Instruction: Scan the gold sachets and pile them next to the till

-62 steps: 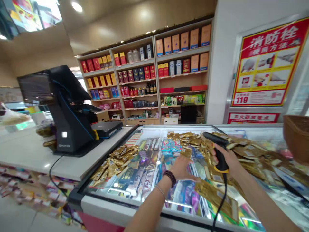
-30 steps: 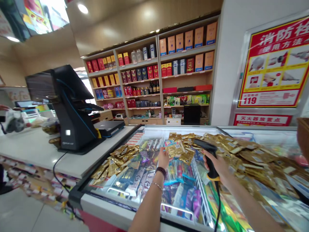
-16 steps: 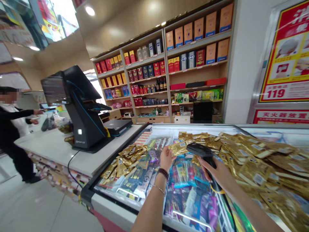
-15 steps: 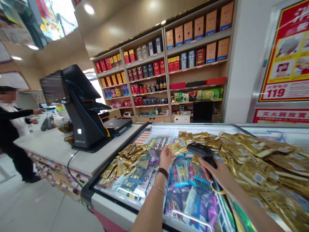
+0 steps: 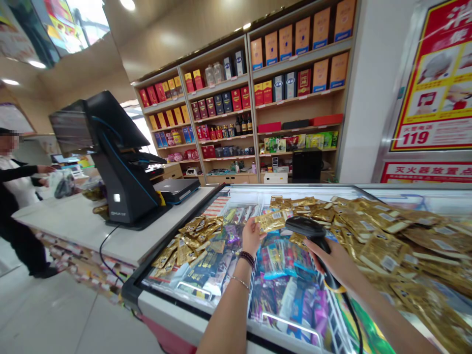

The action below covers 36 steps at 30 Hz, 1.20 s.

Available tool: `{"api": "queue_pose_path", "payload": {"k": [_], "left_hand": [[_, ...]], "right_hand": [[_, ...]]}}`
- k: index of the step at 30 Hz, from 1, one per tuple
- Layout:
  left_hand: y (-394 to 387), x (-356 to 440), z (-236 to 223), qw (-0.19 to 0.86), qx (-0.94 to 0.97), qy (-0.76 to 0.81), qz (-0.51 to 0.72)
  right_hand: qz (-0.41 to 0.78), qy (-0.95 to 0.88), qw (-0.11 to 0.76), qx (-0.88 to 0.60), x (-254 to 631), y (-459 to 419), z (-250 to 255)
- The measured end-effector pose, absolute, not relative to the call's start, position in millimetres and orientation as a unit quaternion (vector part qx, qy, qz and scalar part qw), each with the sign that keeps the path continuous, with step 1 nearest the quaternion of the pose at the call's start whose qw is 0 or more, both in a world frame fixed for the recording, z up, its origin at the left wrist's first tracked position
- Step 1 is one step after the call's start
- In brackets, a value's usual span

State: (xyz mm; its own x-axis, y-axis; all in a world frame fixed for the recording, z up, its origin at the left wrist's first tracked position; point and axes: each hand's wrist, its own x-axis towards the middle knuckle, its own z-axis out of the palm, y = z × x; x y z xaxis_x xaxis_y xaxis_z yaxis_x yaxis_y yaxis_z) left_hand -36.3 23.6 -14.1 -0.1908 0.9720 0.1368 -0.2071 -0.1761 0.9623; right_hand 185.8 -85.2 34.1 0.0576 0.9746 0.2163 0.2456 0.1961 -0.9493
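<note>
A small gold packet (image 5: 271, 221) is pinched by one end in my left hand (image 5: 252, 237), held above the glass top of a chest freezer (image 5: 206, 317). My right hand (image 5: 328, 258) wraps round the handle of a black barcode scanner (image 5: 308, 227). The scanner's head points left and sits close to the packet's far end. Its cable runs down from the handle. On the right of the glass lies a broad heap of gold packets (image 5: 391, 246), and a smaller pile of gold packets (image 5: 184, 246) lies to the left. Colourful wrapped goods (image 5: 283, 260) show beneath the glass.
Left of the freezer stands a white counter (image 5: 140, 246) with a black checkout terminal (image 5: 125, 182) and a flat black box (image 5: 179, 191). A person (image 5: 18, 196) with a plastic bag (image 5: 62, 183) is behind it. Stocked shelves (image 5: 221, 120) line the back wall.
The view has shifted slightly, so the surroundings sit a little further left and up. Both hands keep their holds on the packet and the scanner, with hardly any movement between them.
</note>
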Motion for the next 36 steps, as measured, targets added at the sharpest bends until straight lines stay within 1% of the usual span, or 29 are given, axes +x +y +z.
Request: {"api": "queue_pose_path", "payload": {"k": [15,22,24,29,32,36], "left_hand": [[21,-38,-11,0.489,0.422,0.418,0.639],[16,-56,-8,0.435,0.399,0.444,0.674],[9,-74,-6,0.397,0.402,0.468,0.68],[-16,-142,5,0.254,0.421,0.548,0.676],[-34,-190,12,0.147,0.422,0.629,0.636],[-50,-239,14,0.001,0.429,0.725,0.539]], "right_hand": [[0.375,-0.599,0.468,-0.53,193,-74,25],[0.466,-0.561,0.503,-0.464,169,-59,30],[0.497,-0.533,0.517,-0.449,154,-51,30],[0.552,-0.475,0.524,-0.441,105,-38,35],[0.559,-0.459,0.53,-0.442,78,-38,39],[0.565,-0.458,0.518,-0.45,63,-35,30]]}}
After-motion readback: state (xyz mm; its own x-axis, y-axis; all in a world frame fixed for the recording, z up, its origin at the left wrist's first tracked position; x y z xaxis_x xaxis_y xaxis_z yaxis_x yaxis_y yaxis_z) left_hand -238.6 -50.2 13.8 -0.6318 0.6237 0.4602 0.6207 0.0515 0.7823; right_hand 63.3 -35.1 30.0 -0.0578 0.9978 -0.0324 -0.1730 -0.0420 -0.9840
